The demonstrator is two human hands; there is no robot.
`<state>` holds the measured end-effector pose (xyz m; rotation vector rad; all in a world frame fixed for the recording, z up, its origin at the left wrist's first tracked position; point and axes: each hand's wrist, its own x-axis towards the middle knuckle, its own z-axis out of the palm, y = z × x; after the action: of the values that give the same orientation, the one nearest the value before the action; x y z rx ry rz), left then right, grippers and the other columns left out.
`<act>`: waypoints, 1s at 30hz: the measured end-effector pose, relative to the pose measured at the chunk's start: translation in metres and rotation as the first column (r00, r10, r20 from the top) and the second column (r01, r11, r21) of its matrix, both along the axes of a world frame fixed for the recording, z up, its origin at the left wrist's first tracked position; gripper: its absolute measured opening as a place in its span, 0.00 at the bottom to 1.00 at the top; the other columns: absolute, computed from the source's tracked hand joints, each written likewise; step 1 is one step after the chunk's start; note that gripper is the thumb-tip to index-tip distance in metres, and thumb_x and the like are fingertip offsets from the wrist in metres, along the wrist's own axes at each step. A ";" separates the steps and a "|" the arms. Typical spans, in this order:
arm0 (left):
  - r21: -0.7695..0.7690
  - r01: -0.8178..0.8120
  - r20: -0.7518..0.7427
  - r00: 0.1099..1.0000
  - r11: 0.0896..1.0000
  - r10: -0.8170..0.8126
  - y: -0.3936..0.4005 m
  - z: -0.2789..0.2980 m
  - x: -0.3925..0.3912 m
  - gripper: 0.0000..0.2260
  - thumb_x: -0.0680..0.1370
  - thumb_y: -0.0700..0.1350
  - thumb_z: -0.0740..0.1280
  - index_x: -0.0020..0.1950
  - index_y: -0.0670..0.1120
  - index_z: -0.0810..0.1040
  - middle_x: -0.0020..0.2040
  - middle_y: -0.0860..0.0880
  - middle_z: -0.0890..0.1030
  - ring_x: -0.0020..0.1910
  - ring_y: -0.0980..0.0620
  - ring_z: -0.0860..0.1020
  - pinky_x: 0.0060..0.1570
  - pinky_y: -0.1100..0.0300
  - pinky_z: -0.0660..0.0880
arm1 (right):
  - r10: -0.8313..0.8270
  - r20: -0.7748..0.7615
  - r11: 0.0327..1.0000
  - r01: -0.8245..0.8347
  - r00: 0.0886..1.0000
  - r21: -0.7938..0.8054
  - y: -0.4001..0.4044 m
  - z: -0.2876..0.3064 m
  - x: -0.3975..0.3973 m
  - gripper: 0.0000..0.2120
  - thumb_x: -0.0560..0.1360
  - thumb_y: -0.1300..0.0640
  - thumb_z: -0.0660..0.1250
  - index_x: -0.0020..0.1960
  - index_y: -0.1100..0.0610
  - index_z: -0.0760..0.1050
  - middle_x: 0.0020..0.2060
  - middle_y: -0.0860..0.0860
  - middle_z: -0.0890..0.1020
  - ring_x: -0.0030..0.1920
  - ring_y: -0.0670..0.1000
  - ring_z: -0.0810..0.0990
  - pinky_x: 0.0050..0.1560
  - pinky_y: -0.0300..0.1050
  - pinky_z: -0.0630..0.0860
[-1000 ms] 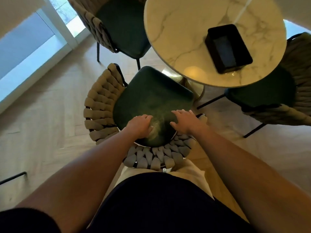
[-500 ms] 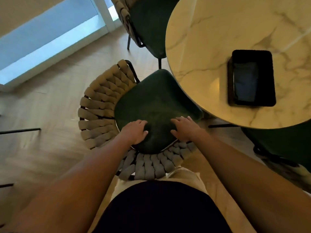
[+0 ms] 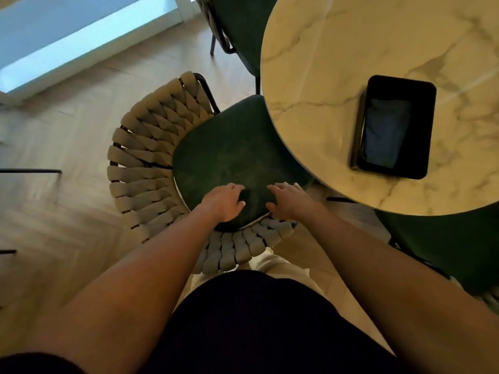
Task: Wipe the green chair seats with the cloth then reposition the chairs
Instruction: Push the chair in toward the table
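A chair with a dark green seat (image 3: 229,152) and a woven beige backrest (image 3: 140,163) stands right below me, its front edge tucked under the round marble table (image 3: 337,63). My left hand (image 3: 224,202) lies on the rear of the seat, fingers spread and pressing down. A little to the right, my right hand (image 3: 290,201) rests on the seat next to the woven rim, fingers extended. Neither hand holds anything. No cloth is in view.
A black rectangular tray (image 3: 394,128) sits on the table. A second green chair (image 3: 243,28) stands at the far side, and a third green chair (image 3: 445,244) is under the table's right edge. Wooden floor and a window sill (image 3: 67,49) lie to the left.
The chair has slid forward, so its seat front now sits under the table edge. Both hands stayed on the rear of the seat and moved with it.
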<state>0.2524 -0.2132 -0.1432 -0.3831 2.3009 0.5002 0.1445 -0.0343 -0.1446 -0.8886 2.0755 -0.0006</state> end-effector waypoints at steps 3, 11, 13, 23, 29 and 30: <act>-0.004 0.023 -0.005 1.000 1.000 -0.023 0.007 0.001 -0.001 0.26 0.84 0.54 0.62 0.80 0.49 0.62 0.78 0.48 0.67 0.74 0.45 0.69 0.72 0.46 0.69 | -0.013 0.000 1.000 0.013 1.000 0.006 0.002 0.002 -0.002 0.31 0.82 0.44 0.62 0.81 0.49 0.57 0.79 0.51 0.62 0.80 0.54 0.57 0.79 0.58 0.49; -0.030 0.201 -0.082 0.976 0.979 -0.203 0.028 0.015 -0.012 0.26 0.84 0.54 0.61 0.80 0.49 0.62 0.77 0.47 0.68 0.73 0.44 0.70 0.69 0.45 0.72 | -0.170 -0.092 0.985 0.167 0.981 -0.041 0.044 0.029 0.005 0.30 0.82 0.44 0.61 0.80 0.52 0.59 0.78 0.54 0.65 0.77 0.55 0.63 0.78 0.57 0.56; -0.053 0.253 -0.106 0.960 0.966 -0.258 0.036 0.020 -0.016 0.26 0.84 0.54 0.61 0.81 0.48 0.62 0.77 0.47 0.68 0.72 0.43 0.71 0.68 0.45 0.73 | -0.208 -0.109 0.978 0.204 0.972 -0.045 0.062 0.033 0.009 0.31 0.81 0.43 0.61 0.80 0.52 0.59 0.78 0.54 0.65 0.77 0.56 0.64 0.77 0.59 0.57; -0.089 0.334 -0.114 0.932 0.938 -0.343 0.140 0.016 -0.043 0.26 0.83 0.54 0.62 0.79 0.47 0.64 0.76 0.46 0.69 0.71 0.44 0.71 0.68 0.47 0.72 | -0.281 -0.134 0.960 0.278 0.950 -0.040 0.186 0.035 -0.014 0.29 0.82 0.44 0.61 0.79 0.54 0.61 0.77 0.56 0.67 0.75 0.58 0.67 0.75 0.60 0.64; -0.066 0.379 -0.128 0.914 0.923 -0.385 0.254 0.017 -0.058 0.26 0.84 0.53 0.60 0.80 0.44 0.62 0.79 0.44 0.65 0.76 0.43 0.67 0.71 0.48 0.68 | -0.320 -0.085 0.947 0.320 0.944 -0.011 0.303 0.023 -0.017 0.29 0.81 0.43 0.62 0.78 0.53 0.63 0.76 0.56 0.69 0.74 0.58 0.68 0.74 0.62 0.62; -0.060 0.388 -0.142 0.909 0.920 -0.392 0.271 0.017 -0.059 0.27 0.84 0.53 0.61 0.80 0.45 0.62 0.79 0.44 0.65 0.76 0.43 0.67 0.71 0.48 0.68 | -0.338 -0.082 0.941 0.338 0.938 -0.010 0.321 0.022 -0.016 0.28 0.81 0.43 0.62 0.78 0.53 0.63 0.76 0.56 0.68 0.74 0.58 0.68 0.74 0.61 0.62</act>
<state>0.1937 0.0576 -0.1257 0.1104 2.4496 0.2992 0.1280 0.2870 -0.1224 -0.5262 2.2814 -0.1462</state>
